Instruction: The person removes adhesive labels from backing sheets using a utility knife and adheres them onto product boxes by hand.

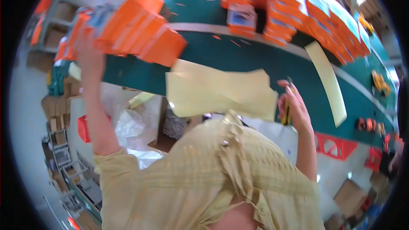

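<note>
My left hand [87, 42] is stretched out to the upper left, over the stack of orange packets [132, 30]; it is smeared by motion and its fingers cannot be made out. My right hand [294, 106] is closed around a yellow and black cutter [287, 113], its metal tip pointing up. Between the hands a large creased sheet of yellowish paper [221, 89] lies at the table's near edge, in front of my body. A narrow strip of the same colour [327, 83] lies to the right of my right hand.
More piles of orange packets [283, 12] stand on the green table [204, 53] at the back right. Small orange scraps [216, 37] lie near the middle. Red plastic pieces [336, 145] and a cardboard box [350, 196] are at the lower right. Clear plastic [130, 125] hangs at the left.
</note>
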`<state>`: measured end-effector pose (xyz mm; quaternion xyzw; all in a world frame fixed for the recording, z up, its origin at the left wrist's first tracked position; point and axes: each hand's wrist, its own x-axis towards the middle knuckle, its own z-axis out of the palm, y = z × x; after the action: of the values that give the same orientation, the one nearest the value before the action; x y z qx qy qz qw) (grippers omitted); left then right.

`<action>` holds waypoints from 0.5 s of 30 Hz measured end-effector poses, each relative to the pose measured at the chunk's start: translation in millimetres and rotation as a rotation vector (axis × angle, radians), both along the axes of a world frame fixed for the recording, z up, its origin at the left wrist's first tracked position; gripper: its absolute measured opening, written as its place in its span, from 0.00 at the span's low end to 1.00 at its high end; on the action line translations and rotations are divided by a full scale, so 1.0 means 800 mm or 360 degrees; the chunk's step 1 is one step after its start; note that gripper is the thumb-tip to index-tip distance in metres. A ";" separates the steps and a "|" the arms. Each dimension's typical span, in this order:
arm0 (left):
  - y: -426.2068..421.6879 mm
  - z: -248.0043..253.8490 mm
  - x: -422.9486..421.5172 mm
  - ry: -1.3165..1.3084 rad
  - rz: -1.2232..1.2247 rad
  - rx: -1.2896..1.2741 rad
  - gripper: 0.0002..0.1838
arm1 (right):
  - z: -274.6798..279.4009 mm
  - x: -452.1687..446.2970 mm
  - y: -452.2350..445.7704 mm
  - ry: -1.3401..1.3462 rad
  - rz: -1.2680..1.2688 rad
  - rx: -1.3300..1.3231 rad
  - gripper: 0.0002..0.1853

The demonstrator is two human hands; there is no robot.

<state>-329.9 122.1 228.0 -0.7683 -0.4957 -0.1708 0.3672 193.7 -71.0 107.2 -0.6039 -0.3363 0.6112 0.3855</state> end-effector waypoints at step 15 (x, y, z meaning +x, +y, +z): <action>-0.187 -0.300 0.421 -0.0538 -0.0939 -0.1304 0.28 | -0.080 0.068 0.034 -0.1066 0.0392 0.0180 0.13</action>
<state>7.0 -27.1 -12.1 -0.9172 -0.3370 -0.1808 -0.1115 248.1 -43.9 43.3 -0.7034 -0.5474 0.4017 0.2102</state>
